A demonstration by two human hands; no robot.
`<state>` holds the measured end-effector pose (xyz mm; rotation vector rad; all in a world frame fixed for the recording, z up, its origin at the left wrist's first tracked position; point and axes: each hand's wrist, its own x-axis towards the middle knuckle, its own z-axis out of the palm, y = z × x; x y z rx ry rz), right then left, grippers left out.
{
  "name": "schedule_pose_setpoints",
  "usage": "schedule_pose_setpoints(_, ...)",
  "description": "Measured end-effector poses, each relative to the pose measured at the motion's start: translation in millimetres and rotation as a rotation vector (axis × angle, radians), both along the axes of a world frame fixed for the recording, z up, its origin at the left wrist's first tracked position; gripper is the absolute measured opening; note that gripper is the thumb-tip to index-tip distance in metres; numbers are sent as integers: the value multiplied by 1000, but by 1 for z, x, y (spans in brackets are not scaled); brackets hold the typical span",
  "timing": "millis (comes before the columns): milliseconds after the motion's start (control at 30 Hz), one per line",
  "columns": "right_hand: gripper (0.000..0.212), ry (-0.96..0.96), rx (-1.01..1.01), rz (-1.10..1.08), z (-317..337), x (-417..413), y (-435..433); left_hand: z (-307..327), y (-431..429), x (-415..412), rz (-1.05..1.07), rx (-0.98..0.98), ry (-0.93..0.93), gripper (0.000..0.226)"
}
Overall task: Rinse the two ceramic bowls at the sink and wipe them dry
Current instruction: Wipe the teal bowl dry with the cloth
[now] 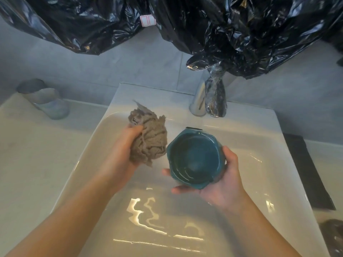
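A dark teal ceramic bowl (194, 157) with an angular rim is held over the white sink basin (104, 138), its opening facing up. My right hand (220, 184) cradles it from below and the right, fingers curled round its base and thumb on its side. My left hand (120, 153) grips a crumpled grey-brown cloth (148, 140) just left of the bowl, the cloth close to the bowl's rim. Only one bowl is clearly in view.
A faucet (209, 93) wrapped in black plastic stands behind the basin. Black plastic sheeting (222, 25) hangs across the wall. A glass tumbler (44, 99) sits on the counter at left. A dark mat (306, 169) lies right of the sink, with a dark object (332, 236) at the lower right edge.
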<state>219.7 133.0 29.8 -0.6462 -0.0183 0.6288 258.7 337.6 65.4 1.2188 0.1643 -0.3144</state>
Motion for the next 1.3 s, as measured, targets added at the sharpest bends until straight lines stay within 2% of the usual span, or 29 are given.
schedule_pose_setpoints(100, 77, 88, 72, 35, -1, 1, 5, -1, -6, -5, -161, 156, -223, 41)
schedule_pose_setpoints(200, 70, 127, -104, -7, 3, 3, 7, 1, -17, -7, -253, 352, -300, 51)
schedule_pose_setpoints(367, 58, 276, -448, -186, 7, 10, 9, -15, -31, -2, -68, 531, -233, 44)
schedule_pose_setpoints(433, 51, 232, -640, -291, 8, 9, 10, -19, -35, -2, 7, 568, -176, 41)
schedule_pose_setpoints(467, 43, 149, -729, -338, 8, 8, 11, -20, -37, -2, 37, 578, -163, 41)
schedule_pose_setpoints(533, 25, -33, -848, -421, 9, 4, 13, -21, -39, -3, 85, 569, -146, 41)
schedule_pose_setpoints(667, 29, -180, -976, -538, 9, 0, 13, -18, -43, -4, -5, 498, -116, 28)
schedule_pose_setpoints(767, 35, -166, -1010, -533, 9, 3, 10, -12, -41, -1, -140, 413, -89, 16)
schedule_pose_setpoints(900, 21, -99, -1009, -439, 12, 4, 7, -10, -37, 4, -242, 320, -50, 47)
schedule_pose_setpoints(1000, 29, -74, -970, -310, 15, 3, 7, -7, -34, 6, -325, 280, -1, 60)
schedule_pose_setpoints(1167, 44, -64, -929, -204, 16, 4, 6, -6, -23, 11, -434, 274, 0, 38)
schedule_pose_setpoints(1300, 43, -38, -931, -171, 15, 4, 4, -7, -21, 14, -503, 254, 44, 20)
